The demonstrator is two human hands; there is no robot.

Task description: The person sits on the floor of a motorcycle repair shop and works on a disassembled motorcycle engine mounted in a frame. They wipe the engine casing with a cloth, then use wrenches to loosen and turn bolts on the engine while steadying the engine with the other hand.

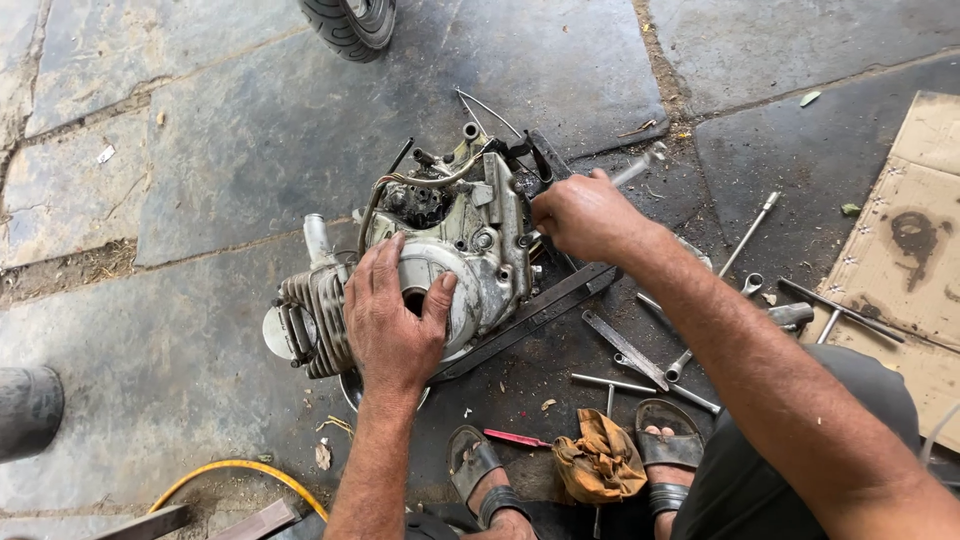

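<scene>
A small engine (pixel 440 255) lies on the stone floor (pixel 200 130), propped over a dark flat bar (pixel 545 300). Our left hand (pixel 392 320) presses spread across its round side cover; our right hand (pixel 585 215) closes around a slim tool (pixel 640 165) at the casing edge. We judge 2 risks: the tool slipping off its fastener, and the engine rocking. Loose spanners (pixel 625 350) and a rag (pixel 600 460) lie just beside our feet.

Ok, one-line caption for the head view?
Left hand steadies engine on stone floor; right hand works a tool at its side.
</scene>
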